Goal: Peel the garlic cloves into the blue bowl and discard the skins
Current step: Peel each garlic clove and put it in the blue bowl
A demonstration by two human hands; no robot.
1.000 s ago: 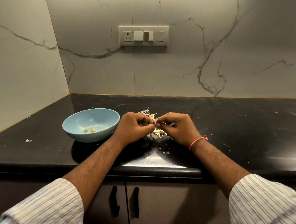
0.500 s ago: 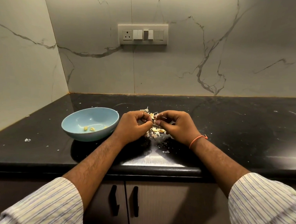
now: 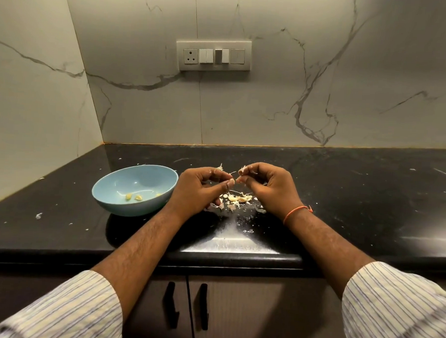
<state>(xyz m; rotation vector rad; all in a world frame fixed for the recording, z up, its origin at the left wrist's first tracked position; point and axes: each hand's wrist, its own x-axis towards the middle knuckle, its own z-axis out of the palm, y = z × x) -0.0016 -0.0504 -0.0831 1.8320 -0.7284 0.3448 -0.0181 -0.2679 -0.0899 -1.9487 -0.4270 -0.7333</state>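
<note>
At the near edge, 2 striped sleeves [image 3: 62,307] frame the view, with the cabinet doors [image 3: 186,306] below the black tabletop [image 3: 344,201]. Further in, loose skins and a few cloves [image 3: 237,198] lie in a heap on the tabletop between the wrists. Above that heap the hands have drawn apart from where they were pressed together a moment ago. The left hand [image 3: 200,187] has its fingers [image 3: 227,183] pinched narrow on a thin strip of skin [image 3: 232,173]. The right hand [image 3: 267,186], with an orange band [image 3: 296,212] at the wrist, has its fingers curled shut on the garlic clove [image 3: 242,168], of which only a pale tip shows.

That separation reads as a strip of skin being torn free, so this clove is partly stripped; whether it is fully bare cannot be told, as the fingers hide most of it.

Just left of the left hand sits the blue bowl [image 3: 107,188], holding 3 peeled pieces [image 3: 134,196]. Skins remain scattered on the tabletop, so discarding is not yet done. Behind, a switch plate [image 3: 213,56] sits on the marble wall [image 3: 324,83].
</note>
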